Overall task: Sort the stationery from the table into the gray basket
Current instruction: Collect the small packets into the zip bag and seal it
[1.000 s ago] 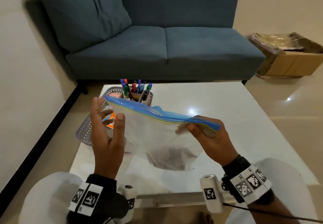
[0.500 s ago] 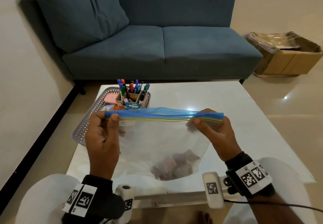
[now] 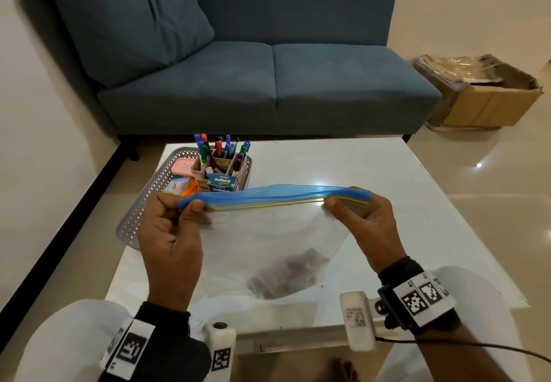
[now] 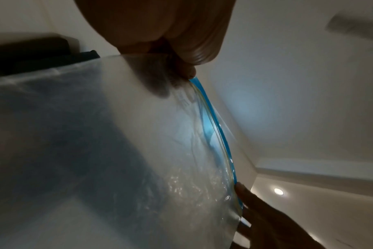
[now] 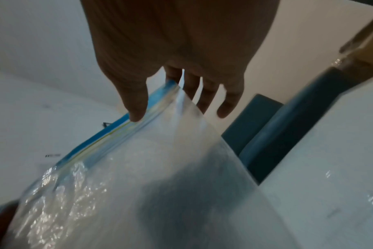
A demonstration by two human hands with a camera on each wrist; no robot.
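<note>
We held one clear zip bag (image 3: pixel 268 241) up over the table (image 3: pixel 387 190), stretched between two hands. Our left hand (image 3: pixel 170 232) pinched the left end of its blue seal strip (image 3: pixel 268 193), thumb over curled fingers; our right hand (image 3: pixel 366 226) pinched the right end, thumb on the near face and fingers behind. In the left wrist view the bag's plastic veiled most of what lay beyond it, and the right wrist view was blurred, with only the thumb (image 5: pixel 134 107) plainly pressing the strip. Some dark brownish pieces (image 3: pixel 286 274) sat in the bag's bottom; we could not count them or tell what they were through the film.

One gray basket (image 3: pixel 140 211) stood at the table's far left corner, its near part hidden behind the bag and our left hand. In it we saw one pen holder (image 3: pixel 220 167) crowded with markers, too overlapped to count surely, one pink case (image 3: pixel 182 166), two blue boxes (image 3: pixel 223 183) stacked, and something orange (image 3: pixel 189 189) half covered. Beyond stood one blue sofa (image 3: pixel 268 83) with one cushion (image 3: pixel 128 17), and one cardboard box (image 3: pixel 483 98), cut at the right.
</note>
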